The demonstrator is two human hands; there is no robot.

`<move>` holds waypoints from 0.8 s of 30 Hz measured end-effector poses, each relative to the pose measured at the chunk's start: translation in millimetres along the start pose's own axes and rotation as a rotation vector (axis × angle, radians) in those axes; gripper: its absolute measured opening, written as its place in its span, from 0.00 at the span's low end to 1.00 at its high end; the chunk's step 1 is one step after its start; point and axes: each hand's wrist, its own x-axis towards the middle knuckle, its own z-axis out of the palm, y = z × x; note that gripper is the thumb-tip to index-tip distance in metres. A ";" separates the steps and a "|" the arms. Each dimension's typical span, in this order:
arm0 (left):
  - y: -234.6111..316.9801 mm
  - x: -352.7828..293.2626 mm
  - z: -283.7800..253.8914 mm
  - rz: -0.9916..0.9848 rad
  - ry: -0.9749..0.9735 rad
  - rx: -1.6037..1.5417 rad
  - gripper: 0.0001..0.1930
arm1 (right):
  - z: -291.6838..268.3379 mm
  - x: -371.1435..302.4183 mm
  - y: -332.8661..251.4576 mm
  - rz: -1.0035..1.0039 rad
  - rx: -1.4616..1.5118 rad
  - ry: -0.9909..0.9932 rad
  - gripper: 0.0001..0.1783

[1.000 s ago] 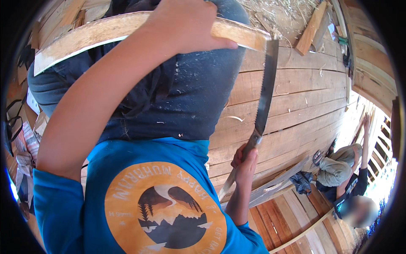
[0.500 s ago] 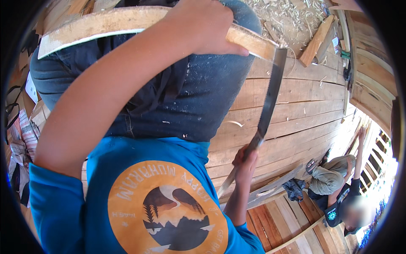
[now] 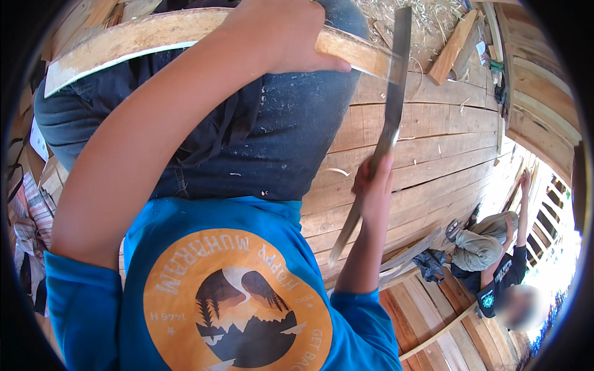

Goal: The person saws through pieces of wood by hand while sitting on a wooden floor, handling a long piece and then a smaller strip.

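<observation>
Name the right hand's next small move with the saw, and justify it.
The right hand should probably draw the saw back toward the body: its blade crosses the end of the curved wood piece, tip beyond the far edge, while the left hand grips the wood.

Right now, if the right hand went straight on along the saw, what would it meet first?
Probably the right end of the curved wooden strip, which the saw crosses; depth is unclear, so the right hand might pass beside it.

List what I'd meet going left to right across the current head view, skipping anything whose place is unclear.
Striped cloth → left hand → right hand gripping the saw → crumpled dark bundle → seated person.
</observation>
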 end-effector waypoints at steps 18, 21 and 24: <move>2.9 5.1 2.9 -0.003 0.042 0.024 0.39 | 4.5 20.2 -6.1 0.026 0.020 -0.039 0.33; -0.3 2.9 -1.9 0.043 0.065 -0.012 0.39 | -15.1 -41.2 57.6 0.000 0.002 -0.003 0.33; 0.9 0.1 -2.4 0.030 0.054 -0.027 0.39 | -16.9 -72.4 48.7 0.121 0.152 -0.028 0.33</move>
